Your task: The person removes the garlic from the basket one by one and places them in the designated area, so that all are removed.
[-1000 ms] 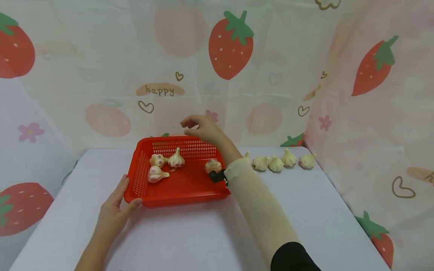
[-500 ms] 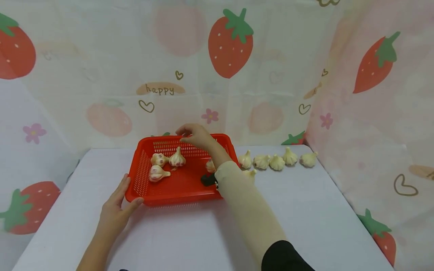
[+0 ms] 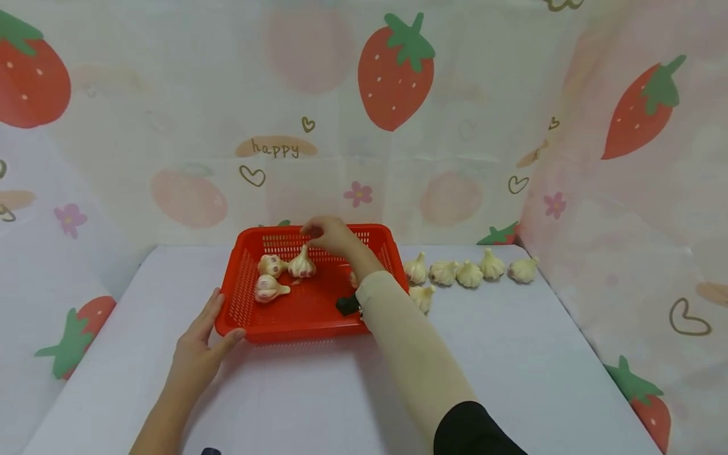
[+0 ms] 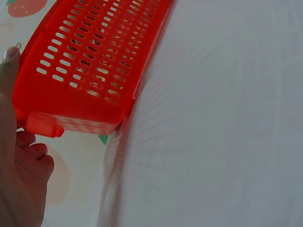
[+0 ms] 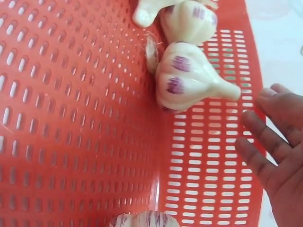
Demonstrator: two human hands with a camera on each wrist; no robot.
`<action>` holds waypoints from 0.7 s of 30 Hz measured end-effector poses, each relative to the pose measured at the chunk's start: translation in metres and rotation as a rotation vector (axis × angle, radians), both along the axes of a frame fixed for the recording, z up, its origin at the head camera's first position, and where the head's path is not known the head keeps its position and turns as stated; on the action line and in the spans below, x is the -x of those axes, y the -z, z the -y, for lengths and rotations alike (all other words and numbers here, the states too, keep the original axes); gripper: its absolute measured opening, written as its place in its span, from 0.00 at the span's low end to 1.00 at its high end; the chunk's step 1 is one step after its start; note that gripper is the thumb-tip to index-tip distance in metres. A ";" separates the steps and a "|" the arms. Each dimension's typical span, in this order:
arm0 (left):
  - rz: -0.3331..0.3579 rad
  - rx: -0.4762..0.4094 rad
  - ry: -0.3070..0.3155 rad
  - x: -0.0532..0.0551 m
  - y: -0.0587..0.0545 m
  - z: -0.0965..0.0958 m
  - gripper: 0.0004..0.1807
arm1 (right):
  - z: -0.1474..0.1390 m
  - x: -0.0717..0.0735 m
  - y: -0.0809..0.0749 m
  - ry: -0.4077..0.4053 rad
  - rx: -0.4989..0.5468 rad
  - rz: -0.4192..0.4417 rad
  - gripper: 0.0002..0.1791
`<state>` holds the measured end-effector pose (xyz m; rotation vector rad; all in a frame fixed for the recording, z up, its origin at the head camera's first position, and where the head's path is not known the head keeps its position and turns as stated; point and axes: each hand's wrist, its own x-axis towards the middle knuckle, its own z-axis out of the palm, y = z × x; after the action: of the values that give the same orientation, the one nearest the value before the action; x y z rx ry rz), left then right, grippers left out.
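Observation:
A red plastic basket [image 3: 307, 331] with slotted walls stands on the table. My left hand [image 3: 193, 360] grips its near left corner; the left wrist view shows the thumb over the rim and fingers curled below it. Inside at the left, a garlic bulb [image 3: 302, 265] with purple marks stands stem up. Beside it are two more bulbs, one at the back [image 3: 272, 265] and one in front [image 3: 270, 289]. My right hand [image 5: 284, 142] is over the back wall, its fingers spread around the air by the stem tip, holding nothing. Another bulb [image 5: 144, 220] is partly hidden by my right forearm.
On the white table [image 3: 512, 354], several paler garlic bulbs [image 3: 469, 274] form a row right of the basket. One more pale bulb [image 3: 422, 297] sits close against the basket's right side. A strawberry-print cloth [image 3: 455, 126] hangs behind.
My right hand has come down from above the back rim to the upright bulb's stem. The left hand stays on the corner, and the head view has shifted slightly.

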<state>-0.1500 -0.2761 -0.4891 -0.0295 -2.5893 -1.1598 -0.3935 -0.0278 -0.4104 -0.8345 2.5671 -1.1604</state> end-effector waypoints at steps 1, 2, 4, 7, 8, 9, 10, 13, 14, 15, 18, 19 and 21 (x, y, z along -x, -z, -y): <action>-0.003 0.000 0.002 0.000 0.000 0.000 0.47 | 0.000 0.000 0.001 -0.002 -0.011 -0.003 0.17; -0.007 0.001 0.005 0.000 -0.001 0.000 0.47 | 0.000 0.000 0.002 -0.005 -0.020 -0.001 0.17; -0.011 0.000 0.009 0.000 -0.002 -0.001 0.47 | 0.001 0.001 0.005 -0.015 -0.037 0.012 0.17; -0.014 0.005 0.006 0.000 -0.002 -0.001 0.47 | 0.003 0.002 0.012 -0.029 -0.056 0.034 0.18; -0.014 0.006 0.005 0.000 -0.003 -0.001 0.47 | 0.004 0.003 0.013 -0.031 -0.061 0.040 0.18; -0.012 0.005 0.003 0.000 -0.003 -0.001 0.47 | 0.004 0.004 0.015 -0.036 -0.068 0.040 0.18; -0.008 0.006 0.000 0.000 -0.002 -0.001 0.47 | 0.005 0.005 0.016 -0.039 -0.074 0.042 0.18; 0.004 0.002 -0.004 0.000 -0.002 -0.002 0.48 | 0.006 0.006 0.020 -0.037 -0.095 0.042 0.17; 0.008 0.001 -0.004 0.000 -0.002 -0.002 0.48 | 0.006 0.007 0.020 -0.034 -0.097 0.044 0.17; 0.011 0.001 -0.005 0.000 -0.002 -0.002 0.48 | 0.006 0.007 0.021 -0.033 -0.099 0.044 0.16; 0.016 0.000 -0.005 0.001 -0.002 -0.002 0.48 | 0.006 0.007 0.023 -0.024 -0.097 0.038 0.15; 0.015 -0.001 -0.003 0.001 -0.002 -0.002 0.48 | 0.005 0.008 0.024 -0.021 -0.099 0.034 0.15; 0.011 -0.003 0.000 0.002 -0.001 -0.001 0.48 | 0.005 0.009 0.026 -0.013 -0.109 0.019 0.14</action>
<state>-0.1521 -0.2750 -0.4881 -0.0219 -2.5973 -1.1667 -0.4021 -0.0323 -0.4365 -0.8097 2.5790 -1.0093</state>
